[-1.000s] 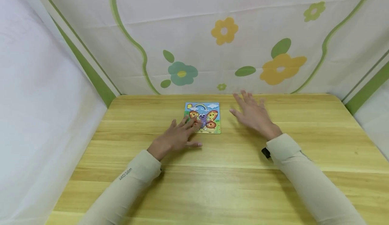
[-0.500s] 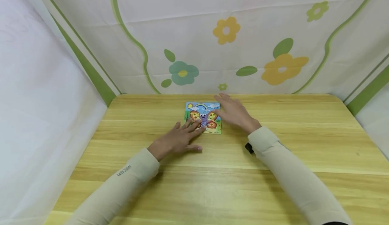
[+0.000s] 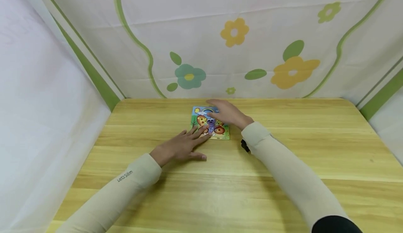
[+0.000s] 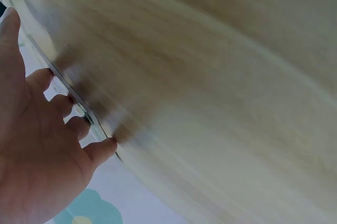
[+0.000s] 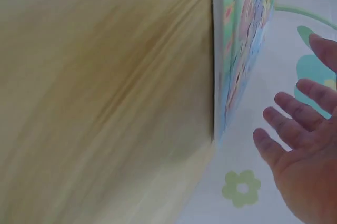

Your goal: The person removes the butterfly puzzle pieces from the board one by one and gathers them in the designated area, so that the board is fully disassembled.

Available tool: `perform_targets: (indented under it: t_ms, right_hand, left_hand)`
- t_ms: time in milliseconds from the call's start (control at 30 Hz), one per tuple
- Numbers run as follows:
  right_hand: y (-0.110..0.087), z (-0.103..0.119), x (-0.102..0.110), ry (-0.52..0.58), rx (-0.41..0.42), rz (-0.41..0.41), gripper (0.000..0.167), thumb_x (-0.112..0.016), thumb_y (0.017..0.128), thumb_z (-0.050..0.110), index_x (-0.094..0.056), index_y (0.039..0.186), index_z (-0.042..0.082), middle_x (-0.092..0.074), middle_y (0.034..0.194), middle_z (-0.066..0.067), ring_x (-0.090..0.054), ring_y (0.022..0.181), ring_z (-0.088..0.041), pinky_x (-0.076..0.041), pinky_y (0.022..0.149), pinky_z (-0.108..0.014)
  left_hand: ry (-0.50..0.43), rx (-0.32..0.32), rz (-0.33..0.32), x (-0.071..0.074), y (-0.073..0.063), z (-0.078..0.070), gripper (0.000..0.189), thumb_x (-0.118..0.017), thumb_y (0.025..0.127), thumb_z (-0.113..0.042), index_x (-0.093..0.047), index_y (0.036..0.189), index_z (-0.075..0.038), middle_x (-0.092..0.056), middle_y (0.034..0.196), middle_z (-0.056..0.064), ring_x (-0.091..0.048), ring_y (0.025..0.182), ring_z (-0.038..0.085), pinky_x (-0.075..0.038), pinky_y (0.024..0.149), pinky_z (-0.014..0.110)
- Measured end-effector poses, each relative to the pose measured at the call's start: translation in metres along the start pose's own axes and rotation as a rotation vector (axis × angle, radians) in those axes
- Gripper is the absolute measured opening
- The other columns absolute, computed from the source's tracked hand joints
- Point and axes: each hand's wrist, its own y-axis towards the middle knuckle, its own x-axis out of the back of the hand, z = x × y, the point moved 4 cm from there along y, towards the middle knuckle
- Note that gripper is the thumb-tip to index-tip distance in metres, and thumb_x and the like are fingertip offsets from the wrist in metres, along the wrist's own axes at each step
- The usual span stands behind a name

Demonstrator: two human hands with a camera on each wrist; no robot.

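A flat square butterfly jigsaw puzzle (image 3: 202, 120) lies on the table near its back edge, with a sun and a rainbow printed along the top. Its lower left part is under the fingertips of my left hand (image 3: 181, 148), whose fingers are spread out and straight. In the left wrist view those fingertips touch down along the puzzle's thin edge (image 4: 73, 93). Over the upper right of the puzzle is my right hand (image 3: 229, 113), hiding that corner. The right wrist view shows this hand (image 5: 308, 139) with fingers extended, apart from the picture surface and holding nothing.
The wooden table (image 3: 214, 198) reaches from the person to a pale fabric wall (image 3: 195, 33) printed with flowers, close behind the puzzle. Another white fabric panel (image 3: 47, 103) borders the left side.
My right hand has moved left, from beside the puzzle to above its upper right part. The left hand has stayed on the puzzle's lower left, nearly still.
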Motion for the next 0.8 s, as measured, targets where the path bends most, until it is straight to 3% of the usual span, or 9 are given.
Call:
perform_targets:
  t_ms: [400,800]
  right_hand:
    - [0.025,0.007,-0.013,0.059,-0.002,0.024,0.058,-0.070,0.103,0.026,-0.052,0.153,0.003,-0.056,0.155,-0.015,-0.054,0.143,-0.033,-0.042,0.120,-0.050]
    - [0.032,0.002,-0.019,0.101,-0.018,0.009,0.053,-0.074,0.100,0.028,-0.061,0.145,0.003,-0.064,0.144,-0.014,-0.060,0.135,-0.031,-0.047,0.115,-0.048]
  left_hand:
    - [0.004,-0.020,-0.005,-0.004,0.000,0.000,0.091,-0.052,0.102,-0.065,-0.007,0.171,-0.027,0.009,0.178,0.005,0.005,0.164,0.037,-0.017,0.127,0.067]
    - [-0.008,-0.025,-0.005,-0.003,-0.001,-0.002,0.093,-0.055,0.101,-0.063,-0.006,0.171,-0.026,0.008,0.178,0.007,0.006,0.164,0.037,-0.017,0.127,0.067]
